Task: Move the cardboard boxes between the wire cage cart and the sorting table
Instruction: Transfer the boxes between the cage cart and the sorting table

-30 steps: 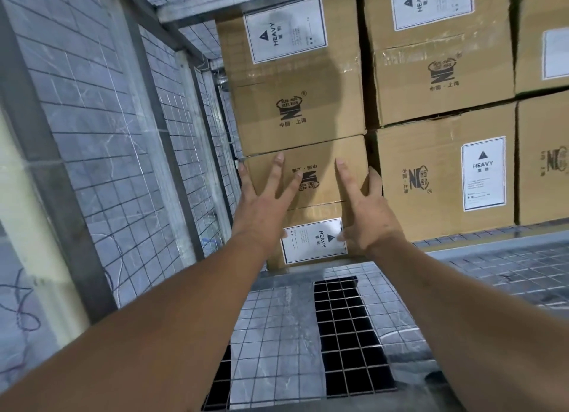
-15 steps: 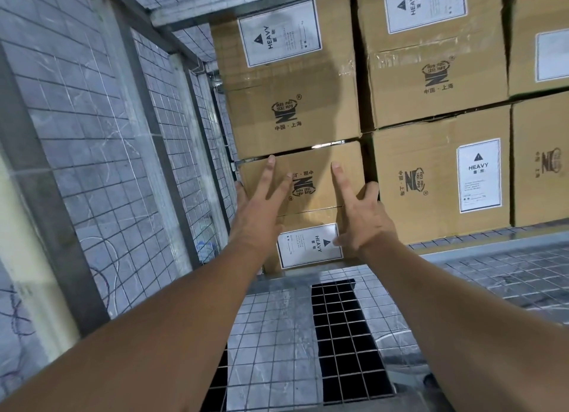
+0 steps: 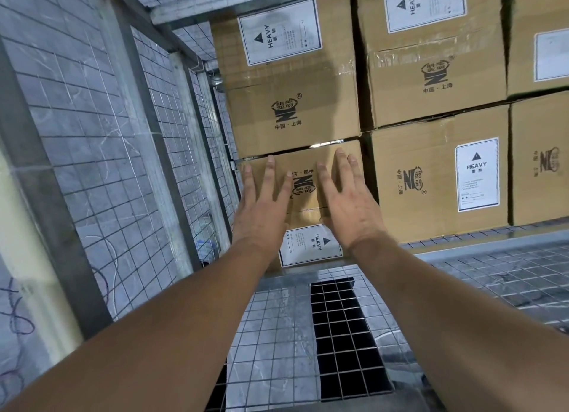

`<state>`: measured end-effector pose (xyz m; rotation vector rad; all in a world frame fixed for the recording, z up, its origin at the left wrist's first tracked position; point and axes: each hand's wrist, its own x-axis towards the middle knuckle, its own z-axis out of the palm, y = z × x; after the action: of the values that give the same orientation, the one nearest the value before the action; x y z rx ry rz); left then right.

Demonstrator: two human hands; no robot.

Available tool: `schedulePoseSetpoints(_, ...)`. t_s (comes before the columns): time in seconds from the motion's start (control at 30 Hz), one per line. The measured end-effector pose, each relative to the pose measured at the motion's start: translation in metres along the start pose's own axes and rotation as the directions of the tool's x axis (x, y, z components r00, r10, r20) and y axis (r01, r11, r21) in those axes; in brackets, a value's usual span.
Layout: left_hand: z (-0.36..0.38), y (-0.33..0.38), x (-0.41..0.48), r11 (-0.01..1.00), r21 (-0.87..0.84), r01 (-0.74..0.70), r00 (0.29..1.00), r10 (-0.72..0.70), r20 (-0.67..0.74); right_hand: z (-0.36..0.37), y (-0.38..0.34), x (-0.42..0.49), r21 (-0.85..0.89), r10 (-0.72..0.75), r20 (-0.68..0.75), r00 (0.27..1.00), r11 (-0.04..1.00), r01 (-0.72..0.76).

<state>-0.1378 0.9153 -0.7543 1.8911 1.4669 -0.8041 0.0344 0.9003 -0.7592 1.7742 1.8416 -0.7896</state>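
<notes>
Step in hand: getting hold of the bottom-left box [image 3: 304, 214] in the wire cage cart [image 3: 277, 319] to pull it out toward the counter, which is out of view. The box sits at 12 o'clock from the camera, on the cart floor against the mesh side wall [image 3: 107, 134]. An upper box [image 3: 292, 104] is stacked on it and a neighbour box [image 3: 431, 177] is tight at its 3 o'clock.

Left grip [image 3: 261, 208] and right grip [image 3: 348, 202] are both flat on the front face, with fingers straight and tips near the top edge. Neither is curled around anything, so nothing is held yet.

To do it well:
- The label [image 3: 311, 245] reads HEAVY, so expect weight.
- The flat face gives no purchase, so work the fingers round the side edges or under the bottom at 6 o'clock.
- The upper box rests on this one and will likely drop or tip when it slides out. Take the upper one first, or draw this one out slowly and level.
- Mind the dark opening [image 3: 341, 334] in the mesh floor at 6 o'clock.

Versus a second ago: fingers were fanned wide, and now they lie closer together and flatter on the cardboard. A pale sliver now shows at the seam under the upper box. The stack otherwise looks unmoved.
</notes>
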Motion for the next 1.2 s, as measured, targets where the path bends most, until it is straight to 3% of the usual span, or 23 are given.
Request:
schedulePoseSetpoints(0.23, -0.030, 0.003, -0.006, 0.999, -0.044, -0.031, 0.999, 0.030, -0.033, -0.031, -0.009, -0.006, 0.147, 0.016, -0.011, 1.000, 0.989, -0.015)
schedulePoseSetpoints(0.33, -0.051, 0.001, -0.012, 0.996, -0.019, -0.091, 0.993, 0.089, -0.074, -0.052, -0.012, -0.016, 0.220, 0.086, -0.076, 0.993, 0.973, -0.068)
schedulePoseSetpoints(0.6, -0.131, 0.002, -0.055, 0.963, 0.070, -0.260, 0.959, 0.266, -0.095, -0.110, -0.034, -0.076, 0.372, 0.294, -0.050, 0.955, 0.892, -0.255)
schedulePoseSetpoints(0.9, -0.234, -0.003, -0.154, 0.815, 0.345, -0.466, 0.858, 0.511, -0.049, -0.186, -0.093, -0.182, 0.518, 0.587, -0.159, 0.794, 0.734, -0.439)
schedulePoseSetpoints(1.2, -0.317, 0.017, -0.296, 0.595, 0.478, -0.646, 0.620, 0.775, -0.126, -0.264, -0.133, -0.331, 0.622, 0.747, -0.314, 0.586, 0.628, -0.467)
